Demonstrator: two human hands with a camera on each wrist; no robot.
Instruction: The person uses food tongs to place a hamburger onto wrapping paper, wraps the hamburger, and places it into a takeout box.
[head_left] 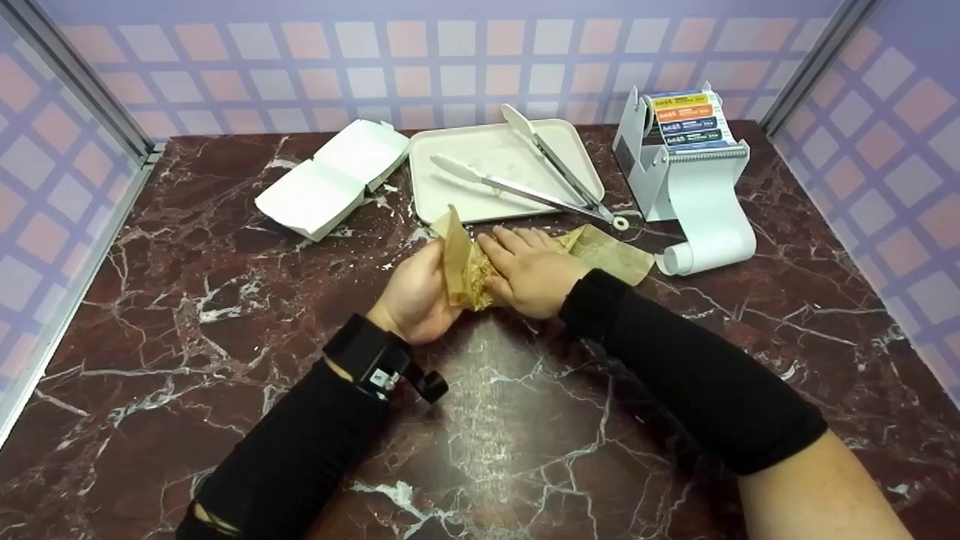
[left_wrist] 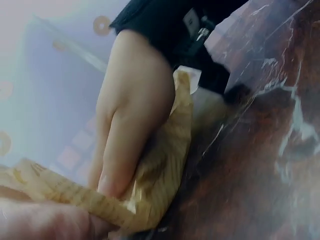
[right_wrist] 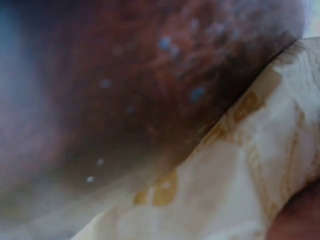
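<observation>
In the head view a crumpled sheet of brown printed food-wrapping paper lies between my hands, one flap standing up at its left and a loose end spread to the right. My left hand holds the raised flap from the left, its fingertips hidden behind the paper. My right hand presses on the middle of the paper with its fingers extended. In the left wrist view that right hand reaches down into the fold. Printed wrapping paper fills the lower right of the right wrist view. Whatever the paper covers is hidden.
Behind the hands stands a cream tray with metal tongs lying across it, their hinged end past its front edge. An opened white takeaway box is at left. At right a white dispenser trails a label strip.
</observation>
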